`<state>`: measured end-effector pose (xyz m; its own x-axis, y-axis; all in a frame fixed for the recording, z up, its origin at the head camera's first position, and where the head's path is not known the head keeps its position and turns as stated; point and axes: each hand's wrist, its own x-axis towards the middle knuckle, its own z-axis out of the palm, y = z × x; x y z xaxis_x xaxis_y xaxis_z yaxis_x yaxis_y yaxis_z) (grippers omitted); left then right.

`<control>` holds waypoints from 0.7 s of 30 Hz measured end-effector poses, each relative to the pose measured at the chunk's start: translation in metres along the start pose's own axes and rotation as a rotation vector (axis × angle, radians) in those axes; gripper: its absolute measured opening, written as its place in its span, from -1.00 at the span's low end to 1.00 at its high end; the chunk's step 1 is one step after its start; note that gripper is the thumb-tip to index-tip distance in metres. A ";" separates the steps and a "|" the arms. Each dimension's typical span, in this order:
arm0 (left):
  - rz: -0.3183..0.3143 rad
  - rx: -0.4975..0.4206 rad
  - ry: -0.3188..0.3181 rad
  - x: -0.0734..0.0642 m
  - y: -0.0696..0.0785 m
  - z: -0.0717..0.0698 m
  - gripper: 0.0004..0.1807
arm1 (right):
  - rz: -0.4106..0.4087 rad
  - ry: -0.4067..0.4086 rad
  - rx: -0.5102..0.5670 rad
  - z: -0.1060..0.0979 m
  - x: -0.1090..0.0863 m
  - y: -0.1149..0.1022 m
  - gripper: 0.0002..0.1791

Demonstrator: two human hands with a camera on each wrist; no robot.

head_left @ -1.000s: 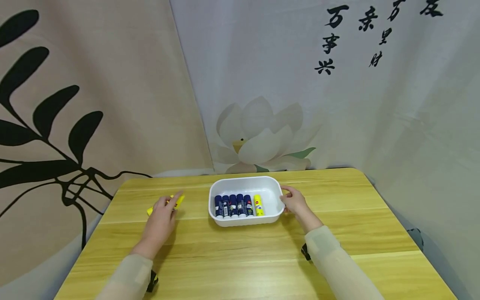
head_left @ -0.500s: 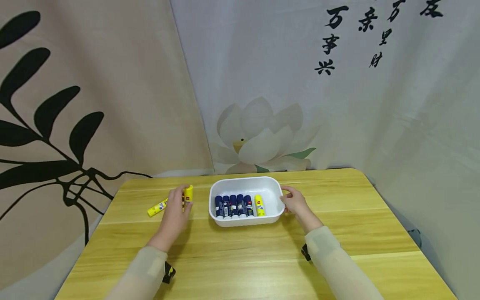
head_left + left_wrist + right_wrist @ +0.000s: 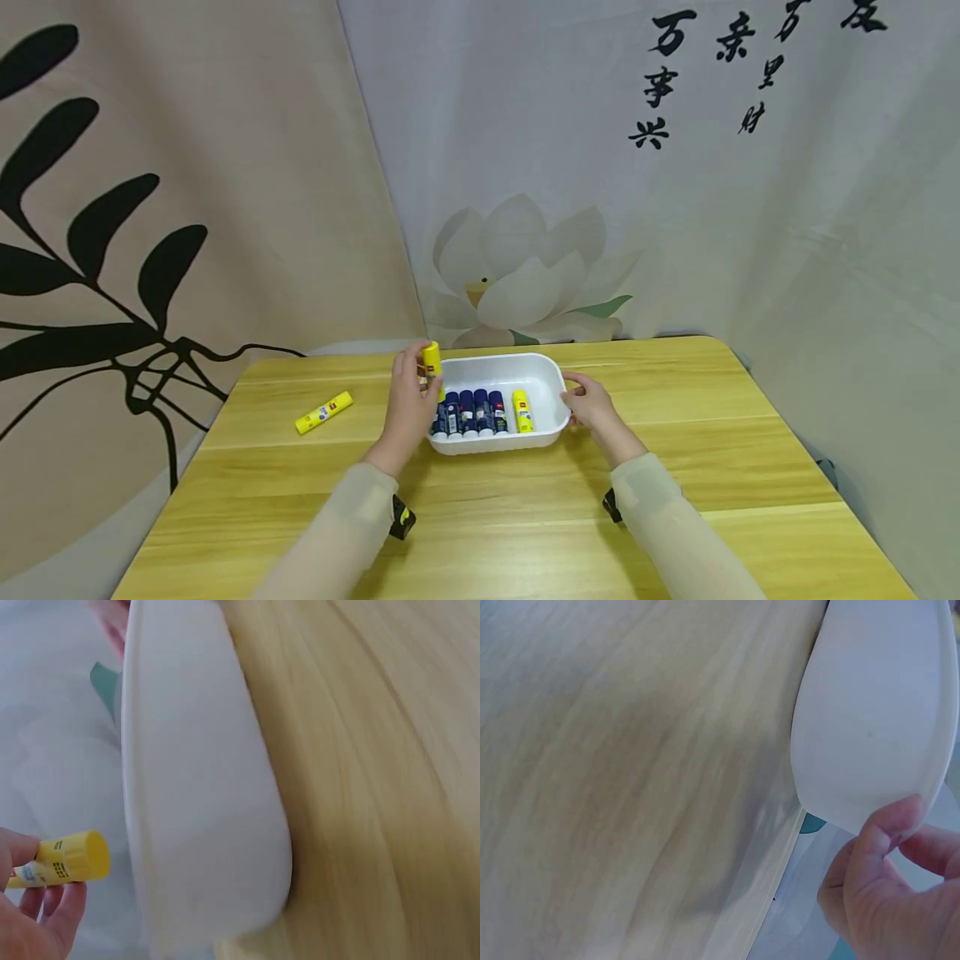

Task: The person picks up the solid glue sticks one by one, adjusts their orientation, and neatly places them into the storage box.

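Held between the thumb and fingers of my left hand [image 3: 408, 406], a yellow glue stick [image 3: 432, 360] stands nearly upright over the left end of a white plastic tray [image 3: 491, 447]. In the left wrist view, the glue stick's yellow end [image 3: 88, 856] points toward the tray wall [image 3: 199, 780]. My right hand [image 3: 589, 405] pinches the tray's right rim, its fingers [image 3: 885, 832] curled at the edge in the right wrist view. Inside the tray, several dark blue glue sticks [image 3: 467, 412] lie side by side, with one yellow glue stick [image 3: 522, 411] to their right.
Another yellow glue stick [image 3: 323, 412] lies slantwise on the wooden table [image 3: 480, 525], left of the tray. A printed cloth [image 3: 750, 225] hangs behind the table's far edge.
My left hand has picked up a yellow glue stick from the left of the table and carried it right to the tray, uncovering the other yellow one. My right hand stays at the rim.
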<state>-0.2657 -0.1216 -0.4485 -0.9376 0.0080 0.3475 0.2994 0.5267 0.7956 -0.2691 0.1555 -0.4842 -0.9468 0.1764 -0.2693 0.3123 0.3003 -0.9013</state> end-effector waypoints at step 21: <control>-0.257 -0.046 -0.176 -0.004 0.038 0.124 -0.34 | -0.016 -0.001 0.003 -0.001 0.000 0.000 -0.52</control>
<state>-0.2726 0.0035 -0.4813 -0.9986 0.0288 0.0438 0.0523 0.4912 0.8695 -0.2689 0.1569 -0.4842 -0.9516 0.1704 -0.2557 0.2973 0.3000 -0.9064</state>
